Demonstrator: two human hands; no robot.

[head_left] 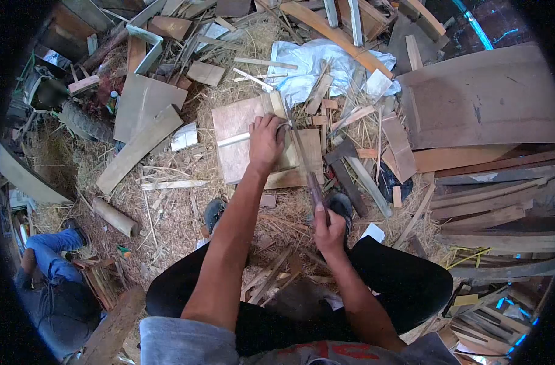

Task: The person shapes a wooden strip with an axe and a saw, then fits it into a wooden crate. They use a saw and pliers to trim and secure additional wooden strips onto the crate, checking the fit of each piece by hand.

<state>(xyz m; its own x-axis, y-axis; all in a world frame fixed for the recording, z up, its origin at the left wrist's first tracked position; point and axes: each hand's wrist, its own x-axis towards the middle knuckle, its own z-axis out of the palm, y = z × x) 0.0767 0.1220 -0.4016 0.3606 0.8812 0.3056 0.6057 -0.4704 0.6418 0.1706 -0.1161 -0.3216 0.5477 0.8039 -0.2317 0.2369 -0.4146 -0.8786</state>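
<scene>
My right hand (330,230) is wrapped round the wooden handle of a hand saw (305,155), whose blade points away from me. The blade lies along the right side of a pale wood strip (278,106). Pressing down on the strip and the board is my left hand (266,141), its fingers bent over the wood near the blade. Beneath are a light plywood board (232,161) with a white stripe and a yellowish wood block (313,148) to its right. What lies under my left palm is hidden.
A white plastic sheet (302,67) lies beyond the boards. Wood offcuts and straw cover the ground. A large brown panel (484,100) and stacked planks (496,210) stand right. Another person (55,286) sits at lower left, near a log (114,325). A tyre (86,125) is at left.
</scene>
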